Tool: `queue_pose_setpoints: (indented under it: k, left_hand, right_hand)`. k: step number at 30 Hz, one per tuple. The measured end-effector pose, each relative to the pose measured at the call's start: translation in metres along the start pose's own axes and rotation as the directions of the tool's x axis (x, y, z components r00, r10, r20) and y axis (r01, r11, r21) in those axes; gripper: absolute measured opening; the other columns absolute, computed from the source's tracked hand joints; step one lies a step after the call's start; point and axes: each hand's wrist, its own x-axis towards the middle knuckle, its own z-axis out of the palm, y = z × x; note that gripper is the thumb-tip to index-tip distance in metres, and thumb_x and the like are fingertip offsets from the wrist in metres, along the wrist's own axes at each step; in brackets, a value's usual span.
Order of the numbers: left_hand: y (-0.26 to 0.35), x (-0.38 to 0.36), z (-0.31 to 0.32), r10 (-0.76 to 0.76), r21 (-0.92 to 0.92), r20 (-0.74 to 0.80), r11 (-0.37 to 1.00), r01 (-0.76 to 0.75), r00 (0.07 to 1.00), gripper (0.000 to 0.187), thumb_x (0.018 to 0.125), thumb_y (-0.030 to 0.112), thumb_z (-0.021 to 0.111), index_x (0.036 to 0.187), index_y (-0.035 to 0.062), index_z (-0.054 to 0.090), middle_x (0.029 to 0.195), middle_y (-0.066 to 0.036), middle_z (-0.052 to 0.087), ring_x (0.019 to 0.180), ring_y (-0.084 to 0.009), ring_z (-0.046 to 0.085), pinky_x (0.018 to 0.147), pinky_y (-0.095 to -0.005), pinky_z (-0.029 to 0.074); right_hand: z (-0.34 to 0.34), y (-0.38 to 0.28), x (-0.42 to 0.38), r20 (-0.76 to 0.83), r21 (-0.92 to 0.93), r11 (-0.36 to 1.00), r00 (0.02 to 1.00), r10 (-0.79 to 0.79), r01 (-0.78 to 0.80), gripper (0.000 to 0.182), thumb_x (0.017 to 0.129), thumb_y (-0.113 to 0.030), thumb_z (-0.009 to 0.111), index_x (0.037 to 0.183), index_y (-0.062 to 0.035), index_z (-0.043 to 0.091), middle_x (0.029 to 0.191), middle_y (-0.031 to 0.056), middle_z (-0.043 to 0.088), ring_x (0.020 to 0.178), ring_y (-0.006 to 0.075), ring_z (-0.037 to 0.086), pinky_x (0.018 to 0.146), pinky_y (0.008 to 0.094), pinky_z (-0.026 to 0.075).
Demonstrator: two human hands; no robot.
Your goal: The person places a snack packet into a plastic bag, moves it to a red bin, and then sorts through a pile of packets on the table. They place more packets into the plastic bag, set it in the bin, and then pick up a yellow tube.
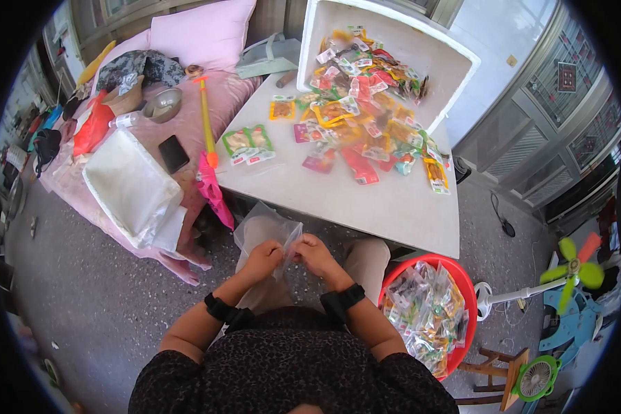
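Above my lap I hold a clear plastic bag (253, 226). My left hand (268, 258) is closed on one side of its edge, and my right hand (314, 255) pinches the other side. The film is thin, and I make out nothing inside it. In front of my hands stands a white table (324, 205). On it lies a spread of small colourful snack packets (362, 148), spilling out of a white foam box (455, 65) tipped on its side. A green-edged group of packets (248, 143) lies apart at the table's left.
To my right, a red tub (470, 303) holds many filled clear bags (421, 310). A fan with green and orange blades (574, 265) stands beyond it. On the pink-covered bed (65, 176) are a white foam lid (127, 183), a phone (174, 153) and a metal bowl (162, 105). A pink umbrella (214, 193) leans between.
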Motion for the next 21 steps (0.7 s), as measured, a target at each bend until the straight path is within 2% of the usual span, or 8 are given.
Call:
queue_pose_setpoints:
  k: [2, 4, 7, 9, 12, 13, 16, 21]
  left_hand:
    - [0.007, -0.003, 0.005, 0.172, 0.216, -0.028, 0.963, -0.162, 0.985, 0.010, 0.072, 0.012, 0.050, 0.076, 0.0027, 0.049, 0.064, -0.003, 0.047, 0.057, -0.0138, 0.045, 0.052, -0.0260, 0.037]
    - [0.005, -0.002, 0.007, 0.374, 0.421, -0.006, 0.842, -0.337, 0.927, 0.015, 0.068, 0.012, 0.053, 0.078, 0.0016, 0.050, 0.066, -0.008, 0.050, 0.059, -0.0193, 0.048, 0.054, -0.0290, 0.039]
    - [0.009, -0.003, 0.011, 0.270, 0.483, -0.096, 0.854, -0.193, 0.958, 0.019, 0.065, 0.014, 0.055, 0.078, 0.0015, 0.050, 0.070, -0.014, 0.051, 0.067, -0.0279, 0.051, 0.058, -0.0337, 0.041]
    - [0.010, -0.001, 0.012, 0.281, 0.546, -0.099, 0.817, -0.183, 0.955, 0.019, 0.065, 0.015, 0.055, 0.078, 0.0019, 0.051, 0.071, -0.015, 0.051, 0.070, -0.0296, 0.051, 0.059, -0.0357, 0.041]
    - [0.011, -0.001, 0.015, 0.372, 0.614, -0.095, 0.752, -0.240, 0.923, 0.018, 0.066, 0.014, 0.055, 0.078, 0.0021, 0.051, 0.071, -0.015, 0.051, 0.071, -0.0310, 0.051, 0.060, -0.0373, 0.041]
    - [0.010, 0.000, 0.016, 0.414, 0.632, -0.088, 0.727, -0.271, 0.906, 0.017, 0.066, 0.014, 0.055, 0.078, 0.0021, 0.051, 0.071, -0.015, 0.051, 0.071, -0.0312, 0.051, 0.060, -0.0377, 0.041]
    - [0.008, 0.002, 0.016, 0.372, 0.587, -0.087, 0.768, -0.254, 0.924, 0.015, 0.068, 0.012, 0.054, 0.079, 0.0022, 0.052, 0.070, -0.014, 0.051, 0.068, -0.0285, 0.051, 0.059, -0.0353, 0.041]
    - [-0.002, 0.005, 0.008, 0.311, 0.352, -0.056, 0.895, -0.273, 0.949, 0.010, 0.072, 0.010, 0.051, 0.077, 0.0020, 0.052, 0.068, -0.011, 0.051, 0.063, -0.0237, 0.050, 0.056, -0.0292, 0.039]
  right_hand:
    - [0.003, 0.002, 0.000, -0.020, 0.047, 0.999, 1.000, 0.000, 0.001, 0.004, 0.075, -0.007, 0.048, 0.072, -0.0055, 0.050, 0.070, 0.0031, 0.054, 0.059, 0.0093, 0.050, 0.054, 0.0212, 0.042]
    - [0.014, -0.008, -0.004, -0.021, 0.064, 0.998, 1.000, -0.002, 0.004, 0.004, 0.073, -0.004, 0.047, 0.071, -0.0062, 0.050, 0.069, 0.0021, 0.053, 0.058, 0.0084, 0.049, 0.052, 0.0200, 0.041]
    - [0.021, -0.020, -0.012, -0.005, 0.031, 0.998, 0.998, -0.060, 0.060, 0.005, 0.072, -0.003, 0.047, 0.070, -0.0058, 0.050, 0.067, 0.0016, 0.052, 0.058, 0.0083, 0.048, 0.052, 0.0204, 0.040]
    - [0.015, -0.009, -0.005, 0.020, -0.022, 0.988, 0.988, -0.155, 0.156, 0.005, 0.072, -0.003, 0.048, 0.069, -0.0054, 0.050, 0.066, 0.0011, 0.051, 0.058, 0.0082, 0.047, 0.052, 0.0208, 0.040]
    - [0.003, 0.011, 0.009, 0.033, -0.375, 0.872, 0.945, -0.326, 0.314, 0.006, 0.073, -0.001, 0.047, 0.078, -0.0033, 0.051, 0.075, 0.0026, 0.055, 0.066, 0.0085, 0.052, 0.058, 0.0207, 0.043]
    - [0.002, 0.013, 0.010, 0.039, -0.369, 0.868, 0.939, -0.342, 0.331, 0.005, 0.073, -0.001, 0.047, 0.077, -0.0036, 0.050, 0.074, 0.0028, 0.055, 0.065, 0.0084, 0.051, 0.058, 0.0210, 0.043]
    - [0.003, 0.010, 0.008, 0.031, -0.306, 0.891, 0.939, -0.343, 0.336, 0.005, 0.074, 0.000, 0.048, 0.074, -0.0042, 0.048, 0.072, 0.0036, 0.055, 0.063, 0.0084, 0.051, 0.056, 0.0216, 0.042]
    - [0.001, 0.001, -0.002, 0.044, 0.034, 0.971, 0.970, -0.239, 0.238, 0.006, 0.074, 0.000, 0.049, 0.074, -0.0044, 0.045, 0.069, 0.0062, 0.055, 0.058, 0.0105, 0.050, 0.051, 0.0226, 0.040]
